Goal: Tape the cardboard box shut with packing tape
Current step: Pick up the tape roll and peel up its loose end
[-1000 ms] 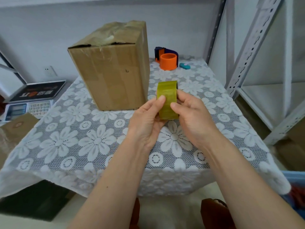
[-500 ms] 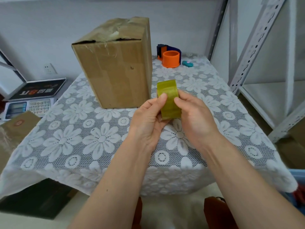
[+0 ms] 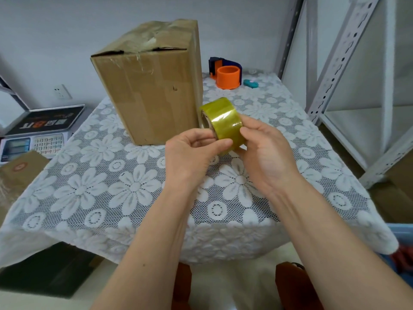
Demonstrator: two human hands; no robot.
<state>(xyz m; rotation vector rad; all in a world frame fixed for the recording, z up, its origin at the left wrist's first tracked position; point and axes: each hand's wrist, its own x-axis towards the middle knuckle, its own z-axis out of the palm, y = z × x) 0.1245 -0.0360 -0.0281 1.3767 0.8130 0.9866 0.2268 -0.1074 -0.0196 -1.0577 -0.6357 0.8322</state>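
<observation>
A tall brown cardboard box (image 3: pixel 152 86) stands upright on the lace-covered table (image 3: pixel 89 186), its top flaps closed with old torn tape across the seam. In front of its right edge I hold a yellowish roll of packing tape (image 3: pixel 224 121) above the table. My left hand (image 3: pixel 192 157) pinches the roll's near side, thumb pressed on the tape surface. My right hand (image 3: pixel 263 153) grips the roll from the right. No loose tape end shows.
An orange and blue tape dispenser (image 3: pixel 225 73) and a small teal object (image 3: pixel 250 83) lie at the table's back right. A weighing scale (image 3: pixel 31 139) and a brown carton (image 3: pixel 20 171) sit to the left. Metal shelving (image 3: pixel 335 74) stands on the right.
Both hands turned the tape roll so its side now faces left, and shifted it slightly right. The box has not moved.
</observation>
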